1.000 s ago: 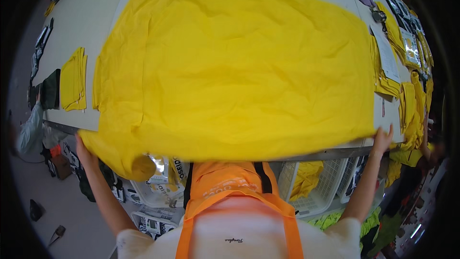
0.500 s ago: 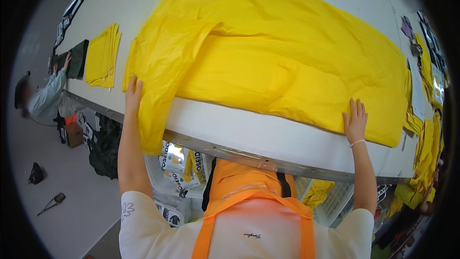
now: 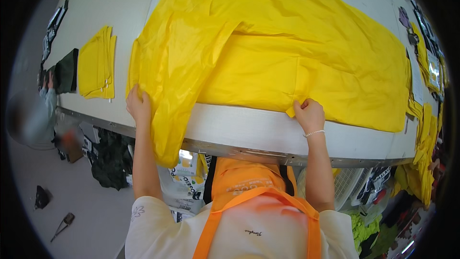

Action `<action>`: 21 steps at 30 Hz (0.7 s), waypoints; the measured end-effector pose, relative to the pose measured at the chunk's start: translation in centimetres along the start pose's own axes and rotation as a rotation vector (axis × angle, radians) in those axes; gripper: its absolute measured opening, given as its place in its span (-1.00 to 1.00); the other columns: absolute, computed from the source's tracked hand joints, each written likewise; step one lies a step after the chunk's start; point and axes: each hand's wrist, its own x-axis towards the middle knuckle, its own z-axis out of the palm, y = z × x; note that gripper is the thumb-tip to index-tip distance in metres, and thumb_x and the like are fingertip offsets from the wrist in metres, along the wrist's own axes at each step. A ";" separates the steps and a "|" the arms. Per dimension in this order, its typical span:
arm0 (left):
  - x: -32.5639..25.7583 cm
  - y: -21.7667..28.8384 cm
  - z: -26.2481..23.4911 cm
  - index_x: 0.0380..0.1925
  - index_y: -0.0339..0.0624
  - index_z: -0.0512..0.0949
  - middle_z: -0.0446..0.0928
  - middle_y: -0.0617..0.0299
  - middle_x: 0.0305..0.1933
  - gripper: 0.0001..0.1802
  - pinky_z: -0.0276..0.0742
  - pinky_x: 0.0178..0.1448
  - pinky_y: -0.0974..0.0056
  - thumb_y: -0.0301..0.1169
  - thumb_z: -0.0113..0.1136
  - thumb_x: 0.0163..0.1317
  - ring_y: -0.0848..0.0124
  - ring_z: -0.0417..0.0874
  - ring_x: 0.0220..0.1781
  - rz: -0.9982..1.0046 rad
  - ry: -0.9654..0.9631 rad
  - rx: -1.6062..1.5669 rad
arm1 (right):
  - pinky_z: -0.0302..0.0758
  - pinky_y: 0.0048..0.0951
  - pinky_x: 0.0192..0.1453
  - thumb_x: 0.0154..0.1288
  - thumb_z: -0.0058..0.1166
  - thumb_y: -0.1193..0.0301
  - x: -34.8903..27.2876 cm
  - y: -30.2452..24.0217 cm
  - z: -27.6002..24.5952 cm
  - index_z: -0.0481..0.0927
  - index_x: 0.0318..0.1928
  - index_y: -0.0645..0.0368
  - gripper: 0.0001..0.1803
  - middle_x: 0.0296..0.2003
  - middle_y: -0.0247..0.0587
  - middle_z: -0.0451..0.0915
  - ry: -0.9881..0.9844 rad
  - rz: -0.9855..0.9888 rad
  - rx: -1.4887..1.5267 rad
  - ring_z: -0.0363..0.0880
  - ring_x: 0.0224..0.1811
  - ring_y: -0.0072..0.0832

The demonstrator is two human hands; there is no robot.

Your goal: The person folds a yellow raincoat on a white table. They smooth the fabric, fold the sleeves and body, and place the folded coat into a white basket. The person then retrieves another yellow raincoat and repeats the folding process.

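A large yellow rain jacket (image 3: pixel 258 72) lies spread over the white table (image 3: pixel 230 122), its smooth fabric wrinkled. One sleeve (image 3: pixel 172 124) crosses its left part and hangs over the near table edge. My left hand (image 3: pixel 139 104) is at the jacket's left edge beside that sleeve, fingers curled on the fabric. With thumb and fingers pinched, my right hand (image 3: pixel 310 112) holds a small flap at the jacket's near edge, right of the middle. Part of the jacket's far side runs out of the picture.
Folded yellow garments (image 3: pixel 96 64) lie to the left, beside a dark green one (image 3: pixel 66 72) that another person handles. More yellow pieces (image 3: pixel 424 139) hang at the right edge. White baskets (image 3: pixel 347 184) with packages stand beneath the table's metal-trimmed edge.
My right hand has moved left along the near edge and changed from lying flat to pinching the flap. The left hand's fingers have curled. The sleeve has shifted a little to the right.
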 end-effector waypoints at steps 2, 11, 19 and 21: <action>0.3 -1.7 0.2 0.03 -0.35 0.44 0.44 -0.06 0.10 -0.61 0.25 0.25 0.20 -0.44 0.00 0.19 0.12 0.41 0.16 -0.076 -0.060 -0.188 | 0.35 -0.43 -0.59 0.23 0.05 0.35 -0.5 1.4 -0.2 0.58 -0.41 0.31 -0.76 -0.66 -0.21 0.51 -0.152 0.094 0.413 0.40 -0.73 -0.47; 1.6 -3.7 0.9 -0.21 -0.32 0.52 0.56 0.01 -0.20 -0.74 0.44 0.00 0.19 -0.43 0.21 0.09 0.14 0.56 -0.13 -0.156 -0.086 -0.303 | 0.44 -0.60 -0.52 0.25 -0.04 0.49 -2.5 3.7 -0.6 0.50 -0.20 0.30 -0.85 -0.53 -0.34 0.51 -0.340 0.411 1.245 0.44 -0.60 -0.64; 0.3 -6.7 2.3 -0.21 -0.30 0.54 0.58 0.01 -0.20 -0.77 0.47 -0.05 0.17 -0.43 0.12 0.15 0.15 0.58 -0.15 -0.045 -0.126 -0.125 | 0.44 -0.48 -0.57 0.06 -0.13 0.59 -4.3 5.3 3.9 0.25 -0.06 0.37 -0.63 -0.57 -0.20 0.43 -0.197 0.417 0.990 0.45 -0.63 -0.48; 0.1 -8.9 2.6 -0.14 -0.28 0.52 0.59 0.05 -0.17 -0.75 0.47 -0.05 0.20 -0.40 0.08 0.20 0.17 0.58 -0.15 -0.045 -0.206 -0.070 | 0.46 -0.48 -0.52 0.06 -0.10 0.65 -4.7 6.3 4.5 0.34 -0.07 0.29 -0.66 -0.52 -0.17 0.47 -0.278 0.368 0.999 0.52 -0.58 -0.47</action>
